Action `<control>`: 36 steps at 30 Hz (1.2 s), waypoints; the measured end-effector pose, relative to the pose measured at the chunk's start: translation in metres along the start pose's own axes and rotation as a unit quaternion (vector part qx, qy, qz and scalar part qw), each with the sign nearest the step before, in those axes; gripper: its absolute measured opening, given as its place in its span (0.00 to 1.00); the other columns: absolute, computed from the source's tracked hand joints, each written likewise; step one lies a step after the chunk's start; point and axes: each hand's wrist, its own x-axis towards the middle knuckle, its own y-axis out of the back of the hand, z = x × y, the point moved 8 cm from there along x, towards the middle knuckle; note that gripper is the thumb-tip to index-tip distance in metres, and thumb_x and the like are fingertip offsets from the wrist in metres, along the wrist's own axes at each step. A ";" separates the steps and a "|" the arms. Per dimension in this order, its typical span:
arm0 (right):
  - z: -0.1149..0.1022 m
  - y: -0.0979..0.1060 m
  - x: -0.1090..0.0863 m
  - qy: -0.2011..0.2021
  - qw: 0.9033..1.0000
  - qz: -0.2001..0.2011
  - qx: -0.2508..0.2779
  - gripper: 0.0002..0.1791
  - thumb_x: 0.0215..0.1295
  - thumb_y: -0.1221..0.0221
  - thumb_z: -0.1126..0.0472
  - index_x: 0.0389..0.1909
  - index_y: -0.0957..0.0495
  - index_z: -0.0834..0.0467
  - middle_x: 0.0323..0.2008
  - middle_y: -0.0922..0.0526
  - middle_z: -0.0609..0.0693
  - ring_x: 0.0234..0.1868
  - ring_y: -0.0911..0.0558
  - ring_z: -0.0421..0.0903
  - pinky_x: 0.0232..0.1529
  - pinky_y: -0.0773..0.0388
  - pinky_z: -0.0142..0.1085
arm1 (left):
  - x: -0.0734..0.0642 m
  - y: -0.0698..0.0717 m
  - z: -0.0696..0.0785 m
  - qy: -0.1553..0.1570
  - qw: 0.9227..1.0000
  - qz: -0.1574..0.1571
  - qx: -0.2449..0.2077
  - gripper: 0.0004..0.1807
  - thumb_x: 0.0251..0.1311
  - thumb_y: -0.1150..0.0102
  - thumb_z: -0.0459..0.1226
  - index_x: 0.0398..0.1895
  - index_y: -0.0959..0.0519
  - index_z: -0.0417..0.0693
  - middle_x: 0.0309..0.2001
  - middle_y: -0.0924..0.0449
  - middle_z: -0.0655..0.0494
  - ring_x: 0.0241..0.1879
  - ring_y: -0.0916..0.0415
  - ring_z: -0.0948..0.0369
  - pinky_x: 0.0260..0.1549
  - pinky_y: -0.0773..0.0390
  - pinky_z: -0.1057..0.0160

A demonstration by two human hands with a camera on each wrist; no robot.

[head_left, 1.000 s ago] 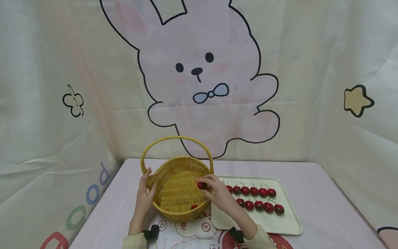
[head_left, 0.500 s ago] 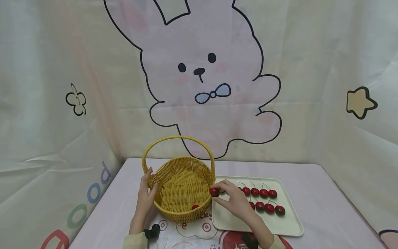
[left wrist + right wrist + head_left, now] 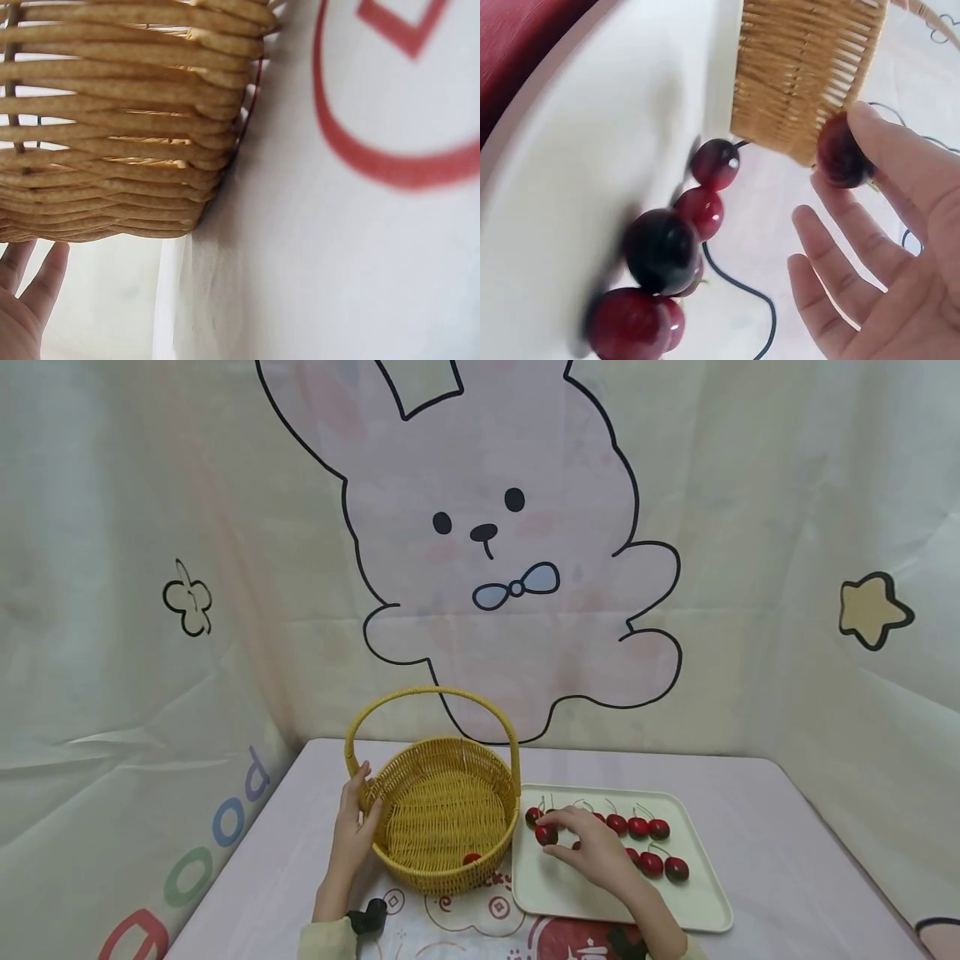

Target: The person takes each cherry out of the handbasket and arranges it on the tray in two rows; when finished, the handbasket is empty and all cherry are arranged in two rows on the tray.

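Note:
My left hand holds the left side of a yellow wicker basket, thumb at the rim and fingers by the handle's base. In the left wrist view, straight fingertips meet the woven wall. One red cherry lies low inside the basket, partly hidden by its front wall. Between thumb and forefinger, my right hand pinches a dark red cherry over the left part of a cream tray. Its other fingers are spread. Several stemmed cherries lie in two rows on the tray, some hidden behind the hand.
The tray stands just right of the basket on a white-covered table with red printed drawings. The tall arched basket handle rises above the rim. Behind the table hangs a cloth with a rabbit drawing.
My right hand has moved right, from over the basket's right side to over the tray, with the cherry still pinched. The left hand keeps its place on the basket.

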 end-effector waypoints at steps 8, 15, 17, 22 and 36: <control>0.012 -0.004 -0.002 -0.002 1.000 -0.020 -0.016 0.17 0.48 0.31 0.56 0.42 0.20 0.45 0.37 0.22 0.38 0.41 0.21 0.46 0.34 0.26 0.31 | 0.000 0.000 0.001 0.001 1.000 0.001 -0.003 0.37 0.60 0.46 0.28 0.70 0.44 0.60 0.62 0.38 0.48 0.58 0.33 0.46 0.51 0.34 0.36; 0.018 -0.006 0.000 -0.016 0.999 -0.022 -0.019 0.16 0.48 0.31 0.57 0.41 0.19 0.47 0.34 0.23 0.39 0.38 0.21 0.45 0.34 0.25 0.33 | 0.000 0.000 0.001 0.004 1.000 -0.001 0.001 0.37 0.60 0.47 0.28 0.70 0.45 0.60 0.63 0.38 0.48 0.58 0.34 0.46 0.52 0.34 0.36; 0.020 -0.007 0.000 -0.017 0.999 -0.024 -0.019 0.16 0.48 0.31 0.58 0.41 0.19 0.48 0.34 0.23 0.39 0.37 0.21 0.45 0.34 0.25 0.33 | 0.000 0.000 0.000 0.006 1.000 -0.003 0.002 0.37 0.60 0.47 0.28 0.70 0.45 0.59 0.63 0.39 0.48 0.58 0.34 0.46 0.52 0.35 0.36; 0.022 -0.011 0.000 -0.009 0.999 -0.028 -0.024 0.17 0.47 0.31 0.57 0.41 0.18 0.49 0.35 0.21 0.40 0.37 0.21 0.45 0.33 0.27 0.32 | -0.001 0.000 0.000 0.006 1.000 0.000 -0.003 0.37 0.60 0.46 0.28 0.70 0.45 0.60 0.63 0.38 0.48 0.58 0.34 0.47 0.52 0.35 0.35; 0.029 -0.017 -0.002 -0.023 0.997 -0.012 -0.070 0.17 0.43 0.29 0.53 0.37 0.18 0.47 0.30 0.22 0.38 0.29 0.28 0.38 0.39 0.34 0.40 | 0.000 0.000 0.001 -0.004 1.000 0.001 -0.006 0.37 0.59 0.46 0.28 0.70 0.45 0.57 0.63 0.38 0.47 0.58 0.33 0.47 0.52 0.34 0.36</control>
